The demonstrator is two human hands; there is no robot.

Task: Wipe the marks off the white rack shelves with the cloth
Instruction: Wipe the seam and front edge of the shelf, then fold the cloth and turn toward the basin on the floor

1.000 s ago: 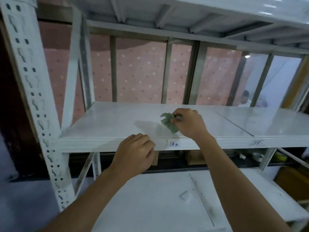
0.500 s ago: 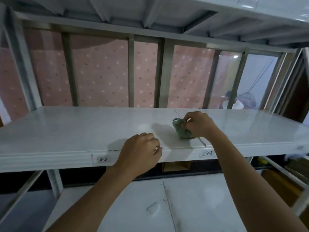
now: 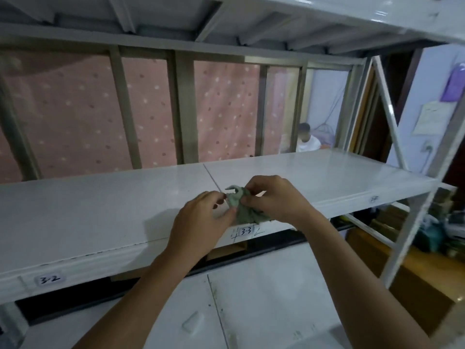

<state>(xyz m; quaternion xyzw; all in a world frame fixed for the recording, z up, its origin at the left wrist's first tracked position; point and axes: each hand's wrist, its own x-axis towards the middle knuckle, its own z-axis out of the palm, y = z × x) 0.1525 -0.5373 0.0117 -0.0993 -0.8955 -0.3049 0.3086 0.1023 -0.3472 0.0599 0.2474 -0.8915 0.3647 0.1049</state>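
A crumpled green cloth is held just above the front edge of the white rack shelf, near the seam between two shelf panels. My right hand grips the cloth from the right. My left hand pinches its left side with thumb and fingers. A label reading 3-3 with pen marks beside it sits on the shelf's front lip right under the cloth. Another label, 3-2, is on the lip at the far left.
A lower white shelf lies below my arms with dark specks along its seam. The upper shelf's underside is overhead. A white diagonal brace and upright stand at the right. A person sits behind the rack, and clutter is stacked on the right.
My left hand left the shelf's front lip and took hold of the cloth. The cloth came up off the shelf surface toward the front edge. The view shifted right along the rack.
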